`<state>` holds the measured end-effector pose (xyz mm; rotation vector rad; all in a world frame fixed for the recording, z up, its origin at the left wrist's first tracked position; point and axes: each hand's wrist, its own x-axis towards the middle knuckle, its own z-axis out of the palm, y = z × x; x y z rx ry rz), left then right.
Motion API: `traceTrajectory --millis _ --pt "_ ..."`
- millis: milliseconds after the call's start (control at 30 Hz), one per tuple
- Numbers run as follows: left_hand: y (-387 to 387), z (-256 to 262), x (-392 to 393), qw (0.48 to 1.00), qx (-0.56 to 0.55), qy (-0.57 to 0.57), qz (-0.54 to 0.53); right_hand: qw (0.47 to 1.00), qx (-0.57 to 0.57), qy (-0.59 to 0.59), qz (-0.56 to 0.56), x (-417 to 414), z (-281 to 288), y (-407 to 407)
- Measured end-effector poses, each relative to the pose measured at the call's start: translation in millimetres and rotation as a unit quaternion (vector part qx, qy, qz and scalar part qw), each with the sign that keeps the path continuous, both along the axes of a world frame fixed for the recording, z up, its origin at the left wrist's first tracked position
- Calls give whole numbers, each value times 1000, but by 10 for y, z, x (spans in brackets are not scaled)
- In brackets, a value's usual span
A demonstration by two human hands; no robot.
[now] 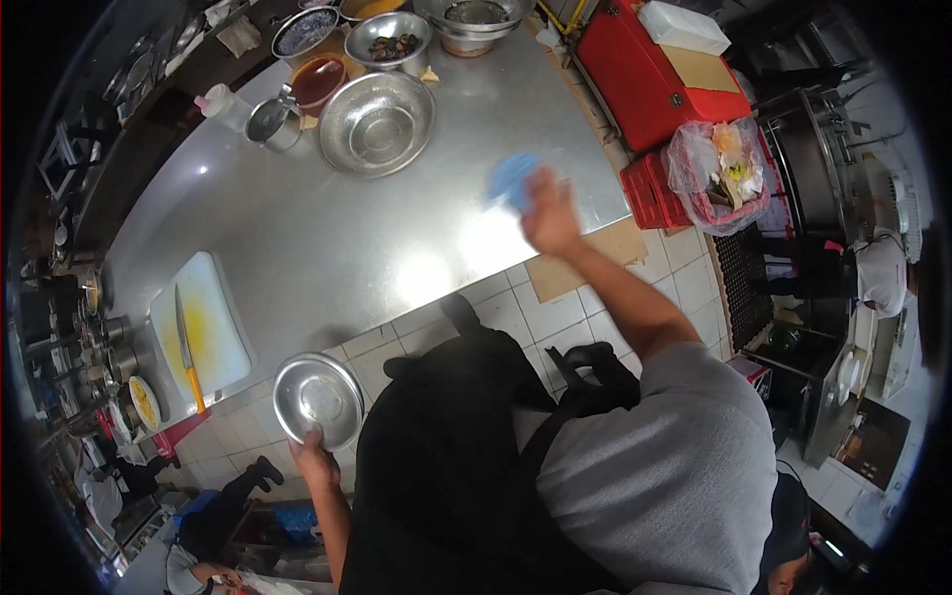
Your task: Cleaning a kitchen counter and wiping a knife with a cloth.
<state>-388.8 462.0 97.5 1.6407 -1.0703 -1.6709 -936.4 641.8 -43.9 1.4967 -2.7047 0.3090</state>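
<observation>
My left hand [315,460] grips the rim of a metal bowl [318,401] beside the table's front edge, over the tiled floor. The bowl's inside faces up and holds no food. My right hand [550,212] is on a blue cloth [512,178] at the right part of the stainless steel table [297,245]; both are blurred. A knife with an orange handle [193,383] lies on a white cutting board [212,320] with a yellow stain, at the table's left end. A wide metal bowl [377,123] stands towards the back.
Behind are a bowl of red sauce [318,80], a metal pitcher [271,125] and a squeeze bottle [223,108]. At right stand a red cooler box [632,74] and a lined waste basket [718,178]. Other people work at the lower left and far right.
</observation>
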Motion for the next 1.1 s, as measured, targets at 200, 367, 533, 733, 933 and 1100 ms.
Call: traceTrajectory --millis 200,367,533,733,933,1100 --pt "156 -150 218 997 56 22 53 941 14 -54 -335 -1863 -260 -698" --pt "203 -196 212 994 91 -19 60 990 24 -8 -136 -1741 -65 -1809" --pt "124 -409 594 981 130 -101 99 975 -65 -77 200 -55 -89 -1539" --pt "-193 -1265 1470 992 53 -111 -7 987 30 -121 97 279 65 169" --pt "65 -905 1113 966 62 -243 -60 974 4 33 -224 -206 -255 438" --pt "79 -1002 1085 982 87 -130 109 994 26 -39 100 1703 136 -695"
